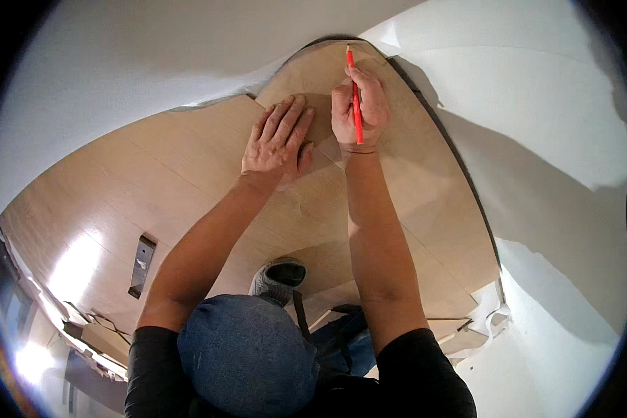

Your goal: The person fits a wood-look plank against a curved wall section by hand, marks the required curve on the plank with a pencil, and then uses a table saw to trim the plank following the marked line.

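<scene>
My right hand [362,104] grips a red carpenter's pencil [357,111], its tip at the far end of a light wood floor plank [313,73] by the wall corner. Fingers stretched out, my left hand [279,139] lies flat on the planks, to the left of the right hand. The plank beneath my hands reaches farther toward the wall than the planks to its left. A narrow dark gap runs between the plank's far edge and the wall.
White walls [550,90] rise ahead and on the right, with a dark gap [460,160] along the right one. A flat dark metal bar [142,266] lies on the floor at left. My grey shoe [277,280] and denim knee [247,355] are close below. Cardboard pieces [104,341] lie lower left.
</scene>
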The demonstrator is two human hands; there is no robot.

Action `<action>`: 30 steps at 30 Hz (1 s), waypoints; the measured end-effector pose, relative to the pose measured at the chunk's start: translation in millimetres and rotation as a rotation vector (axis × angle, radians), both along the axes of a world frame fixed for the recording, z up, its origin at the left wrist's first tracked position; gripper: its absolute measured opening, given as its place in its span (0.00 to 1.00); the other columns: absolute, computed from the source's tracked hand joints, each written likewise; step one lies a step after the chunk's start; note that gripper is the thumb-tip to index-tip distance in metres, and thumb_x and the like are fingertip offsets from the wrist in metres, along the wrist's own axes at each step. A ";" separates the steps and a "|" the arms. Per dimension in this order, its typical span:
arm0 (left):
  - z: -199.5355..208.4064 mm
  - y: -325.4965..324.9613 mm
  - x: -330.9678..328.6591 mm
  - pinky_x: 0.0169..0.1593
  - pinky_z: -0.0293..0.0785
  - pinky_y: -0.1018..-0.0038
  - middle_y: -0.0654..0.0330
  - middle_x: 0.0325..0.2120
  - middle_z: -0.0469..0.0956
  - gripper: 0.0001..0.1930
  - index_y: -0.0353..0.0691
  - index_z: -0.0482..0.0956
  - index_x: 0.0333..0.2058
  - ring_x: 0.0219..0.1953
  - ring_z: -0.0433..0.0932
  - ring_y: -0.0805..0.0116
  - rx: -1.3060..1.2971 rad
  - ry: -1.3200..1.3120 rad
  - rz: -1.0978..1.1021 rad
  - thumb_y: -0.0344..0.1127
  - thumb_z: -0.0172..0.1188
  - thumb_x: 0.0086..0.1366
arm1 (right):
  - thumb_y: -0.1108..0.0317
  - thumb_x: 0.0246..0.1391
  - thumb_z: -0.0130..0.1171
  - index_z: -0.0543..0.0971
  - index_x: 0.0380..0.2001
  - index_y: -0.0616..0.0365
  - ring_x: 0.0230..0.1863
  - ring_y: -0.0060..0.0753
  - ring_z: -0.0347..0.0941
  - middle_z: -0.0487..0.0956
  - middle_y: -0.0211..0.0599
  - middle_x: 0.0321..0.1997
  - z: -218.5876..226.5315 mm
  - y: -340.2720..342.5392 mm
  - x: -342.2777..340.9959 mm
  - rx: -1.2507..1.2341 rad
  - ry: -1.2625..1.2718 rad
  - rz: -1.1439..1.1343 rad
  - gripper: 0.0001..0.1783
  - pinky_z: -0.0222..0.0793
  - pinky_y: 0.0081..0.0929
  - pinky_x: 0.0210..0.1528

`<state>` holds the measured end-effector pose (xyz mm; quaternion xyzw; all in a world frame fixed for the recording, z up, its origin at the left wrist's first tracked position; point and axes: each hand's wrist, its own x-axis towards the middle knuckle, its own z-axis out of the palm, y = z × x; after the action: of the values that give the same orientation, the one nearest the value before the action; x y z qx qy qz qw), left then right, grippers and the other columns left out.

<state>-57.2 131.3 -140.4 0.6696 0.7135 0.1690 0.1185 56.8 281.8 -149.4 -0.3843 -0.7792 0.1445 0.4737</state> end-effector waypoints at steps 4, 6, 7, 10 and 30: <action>4.6 0.3 -0.8 0.75 0.56 0.58 0.58 0.71 0.62 0.35 0.45 0.68 0.68 0.73 0.60 0.60 0.002 -0.012 -0.005 0.43 0.62 0.63 | 0.82 0.50 0.61 0.81 0.44 0.56 0.38 0.43 0.82 0.85 0.36 0.42 0.6 -1.5 -0.7 0.011 -0.041 0.024 0.17 0.80 0.37 0.42; 5.9 0.4 -1.2 0.75 0.56 0.58 0.58 0.71 0.63 0.34 0.45 0.68 0.68 0.73 0.60 0.60 0.004 -0.019 -0.005 0.43 0.61 0.63 | 0.82 0.50 0.61 0.81 0.44 0.56 0.38 0.43 0.82 0.85 0.36 0.41 2.1 -3.3 -3.8 -0.002 -0.037 0.036 0.17 0.80 0.37 0.41; 6.6 1.2 -0.5 0.75 0.56 0.58 0.58 0.71 0.63 0.34 0.45 0.68 0.68 0.73 0.61 0.60 0.001 -0.016 -0.004 0.44 0.62 0.63 | 0.82 0.50 0.61 0.81 0.44 0.56 0.37 0.43 0.82 0.85 0.36 0.41 0.7 -2.7 -4.0 0.012 -0.033 0.031 0.17 0.80 0.37 0.41; 7.3 1.2 0.5 0.75 0.56 0.58 0.58 0.71 0.63 0.34 0.44 0.69 0.68 0.72 0.61 0.60 0.005 -0.011 -0.001 0.44 0.62 0.63 | 0.82 0.50 0.60 0.81 0.44 0.55 0.38 0.43 0.82 0.85 0.37 0.41 -1.0 -2.5 -6.5 0.020 -0.026 0.031 0.18 0.80 0.37 0.41; 7.9 1.7 0.5 0.75 0.57 0.58 0.58 0.70 0.65 0.34 0.44 0.70 0.67 0.72 0.62 0.61 0.008 -0.001 0.009 0.45 0.62 0.62 | 0.82 0.50 0.62 0.80 0.46 0.57 0.39 0.45 0.83 0.85 0.41 0.40 2.5 -3.7 -8.3 0.013 -0.060 0.113 0.18 0.81 0.36 0.44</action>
<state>-56.7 133.0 -132.6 0.6666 0.7159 0.1729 0.1155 48.5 278.1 -146.9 -0.3406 -0.8143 0.1543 0.4439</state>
